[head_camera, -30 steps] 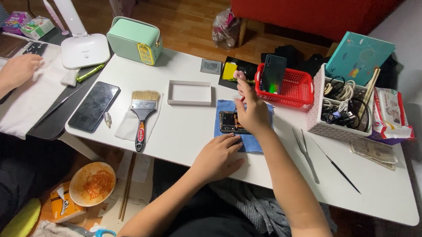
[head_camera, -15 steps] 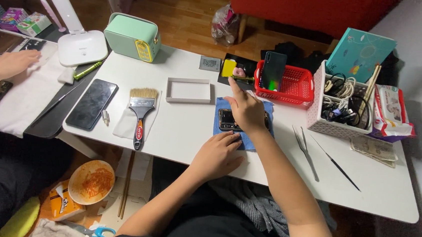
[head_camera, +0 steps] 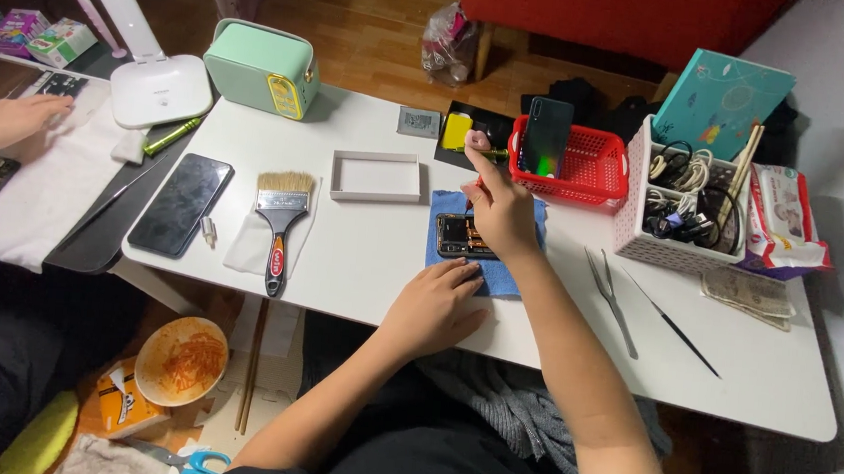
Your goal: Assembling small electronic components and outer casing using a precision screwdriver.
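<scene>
While the right hand [head_camera: 501, 205] pinches a green-tipped tool [head_camera: 487, 154], fingers closed on its shaft, it hovers over an opened phone [head_camera: 462, 236] lying on a blue cloth [head_camera: 504, 274] at mid-desk. The left hand [head_camera: 434, 306] lies flat at the cloth's near-left corner, fingers loosely spread and holding nothing, just beside the phone.

Packages: a teal box [head_camera: 722, 100] stands at the far right behind a white basket [head_camera: 654, 247] of cables; a red-and-white wipes pack [head_camera: 780, 217] leans at the basket's right side. A mint case [head_camera: 260, 66] with a yellow oval label sits at the far left of the desk [head_camera: 370, 263]. An open white box frame [head_camera: 376, 176] lies left of the cloth, and a red basket [head_camera: 580, 169] holding an upright dark phone stands behind the right hand. Small green and pink boxes [head_camera: 44, 35] sit at far left.

Against the earlier frame, the right hand has lifted slightly with the tool toward the red basket; the left hand has not moved. The other person's hand [head_camera: 12, 120] at left has shifted.

Open room: bare desk lies between a paintbrush [head_camera: 280, 218] and the cloth, and along the near edge right of tweezers [head_camera: 612, 300] and a thin probe [head_camera: 674, 325]. A dark phone [head_camera: 181, 203] lies near the left edge.
</scene>
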